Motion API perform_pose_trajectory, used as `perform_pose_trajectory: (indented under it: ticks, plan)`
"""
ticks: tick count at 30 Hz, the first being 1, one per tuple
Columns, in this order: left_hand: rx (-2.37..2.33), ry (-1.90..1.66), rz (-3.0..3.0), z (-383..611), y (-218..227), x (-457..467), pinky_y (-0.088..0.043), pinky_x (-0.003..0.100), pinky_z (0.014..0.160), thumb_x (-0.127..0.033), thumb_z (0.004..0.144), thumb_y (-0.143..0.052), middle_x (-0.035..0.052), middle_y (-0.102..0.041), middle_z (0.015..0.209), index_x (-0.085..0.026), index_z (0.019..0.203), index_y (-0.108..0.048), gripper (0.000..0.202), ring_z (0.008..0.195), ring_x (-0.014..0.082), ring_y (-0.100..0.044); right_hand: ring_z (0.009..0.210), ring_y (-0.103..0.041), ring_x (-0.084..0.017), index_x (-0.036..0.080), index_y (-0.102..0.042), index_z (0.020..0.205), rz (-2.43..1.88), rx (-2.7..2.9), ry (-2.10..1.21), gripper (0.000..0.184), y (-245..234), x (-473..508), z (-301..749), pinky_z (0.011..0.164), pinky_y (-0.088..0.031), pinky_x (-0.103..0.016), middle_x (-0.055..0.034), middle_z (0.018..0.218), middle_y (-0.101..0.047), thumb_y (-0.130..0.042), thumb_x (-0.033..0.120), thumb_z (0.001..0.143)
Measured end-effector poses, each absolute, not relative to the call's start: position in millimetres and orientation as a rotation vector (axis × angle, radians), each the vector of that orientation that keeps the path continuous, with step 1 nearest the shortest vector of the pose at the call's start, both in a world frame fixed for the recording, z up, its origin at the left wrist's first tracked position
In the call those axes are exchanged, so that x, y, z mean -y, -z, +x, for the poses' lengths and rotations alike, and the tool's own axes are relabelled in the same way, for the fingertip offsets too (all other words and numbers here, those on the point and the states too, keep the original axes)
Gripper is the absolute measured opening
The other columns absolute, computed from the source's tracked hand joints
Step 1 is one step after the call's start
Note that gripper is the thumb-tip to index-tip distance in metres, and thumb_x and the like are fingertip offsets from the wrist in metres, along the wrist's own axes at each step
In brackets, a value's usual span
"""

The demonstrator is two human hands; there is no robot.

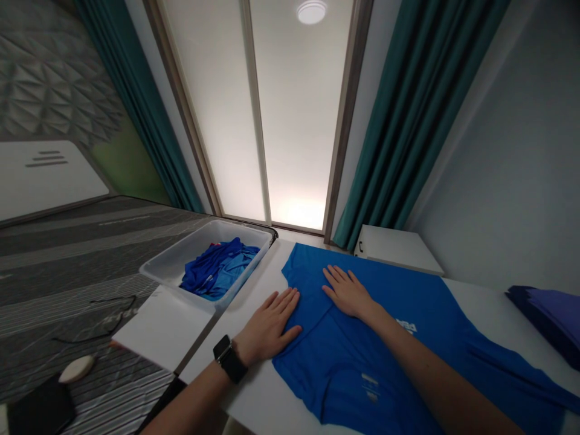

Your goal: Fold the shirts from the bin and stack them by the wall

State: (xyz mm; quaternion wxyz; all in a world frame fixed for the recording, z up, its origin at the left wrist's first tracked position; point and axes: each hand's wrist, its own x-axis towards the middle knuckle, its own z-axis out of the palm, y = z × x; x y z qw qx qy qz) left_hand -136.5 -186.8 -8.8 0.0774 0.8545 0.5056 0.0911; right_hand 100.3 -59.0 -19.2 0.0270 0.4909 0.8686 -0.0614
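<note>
A blue T-shirt [426,296] lies spread out over the white table, with small white print on its chest and a pale label mark near the neck. Flat on its left edge rests my left hand [269,326], fingers stretched, partly on the table; a black watch is on that wrist. My right hand [348,291] presses flat on the shirt a little farther up, fingers apart. Neither hand grips anything. A few creases run through the cloth between and below the hands. My right forearm covers part of the shirt.
A clear plastic bin [158,273] with crumpled blue clothes [222,266] stands left of the shirt. Folded dark and purple clothes [550,317] lie at the table's right. Behind the table is a white cabinet [401,246]. A bed [90,254] with a cable on it is at left.
</note>
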Motion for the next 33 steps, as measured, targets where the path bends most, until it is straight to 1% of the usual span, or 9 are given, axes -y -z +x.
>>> perform_pose_trajectory:
  ticks: [3,7,9,13,18,24,26,29,33]
  plan:
    - [-1.554,-0.397,2.530,-139.9,12.9,185.0,-0.023,0.045,0.120,-0.052,0.100,-0.031,0.0095,-0.019,0.160,-0.020,0.155,-0.013,0.067,0.146,0.0239,-0.023,0.147,-0.015,-0.025,0.014,-0.026,0.153,1.456,-2.812,0.090,0.063,16.7,61.4,97.1,0.119,-0.011,-0.049,-0.0100,0.159,-0.022,-0.022,0.046,0.099]
    - [-1.723,-0.591,2.416,-149.6,21.4,172.1,-0.031,0.043,0.117,-0.044,0.102,-0.027,0.0130,-0.032,0.156,-0.015,0.153,-0.023,0.059,0.143,0.0238,-0.032,0.147,-0.018,-0.021,0.016,-0.026,0.153,1.210,-3.069,0.124,0.058,11.4,72.4,85.9,0.120,-0.015,-0.045,-0.0089,0.159,-0.024,-0.022,0.039,0.100]
    - [-1.726,-0.615,2.431,-154.6,23.3,162.5,-0.032,0.044,0.116,-0.041,0.102,-0.027,0.0136,-0.036,0.154,-0.014,0.152,-0.028,0.057,0.142,0.0239,-0.033,0.147,-0.018,-0.021,0.017,-0.026,0.153,1.106,-3.134,0.178,0.058,10.9,80.3,79.2,0.120,-0.016,-0.044,-0.0082,0.159,-0.024,-0.023,0.041,0.100]
    - [-1.626,-0.540,2.562,-158.1,22.0,146.2,-0.030,0.043,0.117,-0.039,0.101,-0.029,0.0107,-0.033,0.156,-0.017,0.151,-0.031,0.054,0.144,0.0227,-0.030,0.147,-0.016,-0.022,0.015,-0.025,0.153,1.015,-3.119,0.244,0.065,17.5,92.9,70.4,0.121,-0.012,-0.044,-0.0090,0.159,-0.022,-0.025,0.051,0.099]
    - [-1.637,-0.381,2.596,-155.9,21.9,139.8,-0.026,0.044,0.117,-0.047,0.100,-0.033,0.0108,-0.030,0.157,-0.017,0.151,-0.030,0.060,0.145,0.0235,-0.027,0.148,-0.012,-0.023,0.014,-0.022,0.154,1.057,-3.063,0.275,0.072,25.1,97.2,69.2,0.120,-0.005,-0.046,-0.0100,0.160,-0.017,-0.025,0.059,0.097]
    - [-1.675,-0.297,2.573,-158.5,15.2,140.1,-0.021,0.046,0.118,-0.051,0.095,-0.044,0.0080,-0.030,0.157,-0.023,0.150,-0.033,0.063,0.145,0.0241,-0.028,0.148,-0.009,-0.024,0.014,-0.021,0.154,1.061,-3.030,0.287,0.076,19.9,97.7,69.4,0.120,-0.003,-0.046,-0.0097,0.161,-0.014,-0.023,0.063,0.096]
    - [-1.672,-0.288,2.557,-158.4,10.5,138.9,-0.022,0.047,0.118,-0.050,0.096,-0.043,0.0077,-0.031,0.156,-0.023,0.149,-0.035,0.060,0.144,0.0240,-0.028,0.148,-0.009,-0.023,0.014,-0.021,0.154,1.057,-3.025,0.284,0.076,17.7,98.4,69.5,0.120,-0.004,-0.046,-0.0098,0.161,-0.014,-0.022,0.063,0.096]
    - [-1.670,-0.341,2.532,-156.3,6.8,137.1,-0.024,0.045,0.118,-0.044,0.100,-0.033,0.0078,-0.033,0.156,-0.021,0.148,-0.038,0.053,0.144,0.0219,-0.029,0.148,-0.010,-0.023,0.015,-0.022,0.154,1.055,-3.020,0.283,0.075,17.3,99.8,69.4,0.120,-0.004,-0.046,-0.0102,0.160,-0.015,-0.023,0.061,0.096]
    - [-1.602,-0.434,2.529,-153.3,12.0,139.6,-0.025,0.043,0.119,-0.040,0.102,-0.030,0.0077,-0.030,0.157,-0.018,0.151,-0.031,0.054,0.146,0.0201,-0.026,0.148,-0.012,-0.024,0.016,-0.024,0.154,1.047,-3.033,0.286,0.072,18.0,99.9,68.8,0.120,-0.004,-0.046,-0.0100,0.160,-0.018,-0.025,0.059,0.097]
